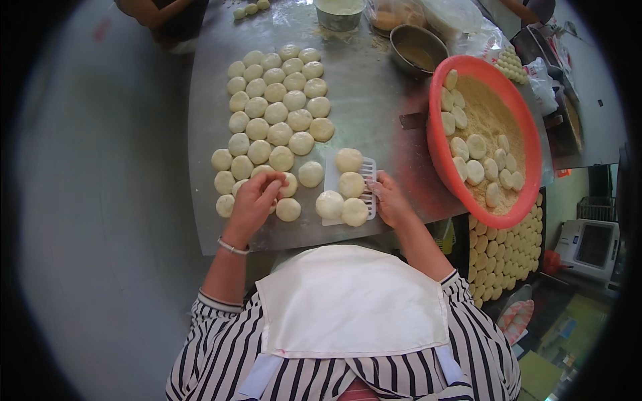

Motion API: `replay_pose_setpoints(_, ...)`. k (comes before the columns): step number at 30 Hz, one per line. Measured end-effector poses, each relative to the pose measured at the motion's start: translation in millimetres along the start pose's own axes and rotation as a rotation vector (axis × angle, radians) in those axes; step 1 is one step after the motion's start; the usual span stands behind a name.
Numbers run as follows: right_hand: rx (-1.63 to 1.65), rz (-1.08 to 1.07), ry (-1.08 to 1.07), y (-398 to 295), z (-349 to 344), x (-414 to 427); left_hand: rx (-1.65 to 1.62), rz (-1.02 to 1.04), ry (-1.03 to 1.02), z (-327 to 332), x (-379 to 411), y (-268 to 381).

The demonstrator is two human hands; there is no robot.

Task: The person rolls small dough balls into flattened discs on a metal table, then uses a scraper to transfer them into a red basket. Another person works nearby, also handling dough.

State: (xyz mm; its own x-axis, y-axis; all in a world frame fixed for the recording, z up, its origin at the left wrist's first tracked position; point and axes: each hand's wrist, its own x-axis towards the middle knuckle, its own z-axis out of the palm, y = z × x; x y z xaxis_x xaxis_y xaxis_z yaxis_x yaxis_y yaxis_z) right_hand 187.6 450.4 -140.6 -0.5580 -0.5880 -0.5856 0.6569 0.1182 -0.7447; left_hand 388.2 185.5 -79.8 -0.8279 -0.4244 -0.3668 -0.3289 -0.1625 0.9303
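My right hand (391,199) grips the slotted edge of a flat white plastic scraper (330,170). Several pale round dough discs rest on it, among them one at the front corner (329,205) that overhangs the left edge. A single disc (311,174) lies on the metal just left of the scraper. My left hand (257,200) is over the near end of a large group of flattened dough discs (276,113), its fingers bent beside one disc (289,185). It partly covers a few discs, and whether it grips one cannot be made out.
On the steel table (361,110), a red plastic basin (532,145) at right holds crumbs and several discs. Behind it stand a metal bowl of liquid (419,54) and another metal container (339,19). A tray of discs (506,255) sits lower right. Another person's arm (160,12) shows far left.
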Motion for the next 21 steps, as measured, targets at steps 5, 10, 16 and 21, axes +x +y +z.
replay_pose_setpoints(5,-0.054,-0.119,-0.049,-55,-10,-57,0.775,0.277,0.055,42,18,25)
replay_pose_setpoints(10,-0.051,-0.223,-0.055,-168,-21,-131,1.035,0.233,0.076,57,12,45)
replay_pose_setpoints(16,-0.373,-0.579,0.158,-328,-112,-183,1.161,0.212,0.119,82,-18,95)
replay_pose_setpoints(21,-1.424,-0.897,0.487,-371,-156,-159,0.908,0.042,0.032,96,-17,109)
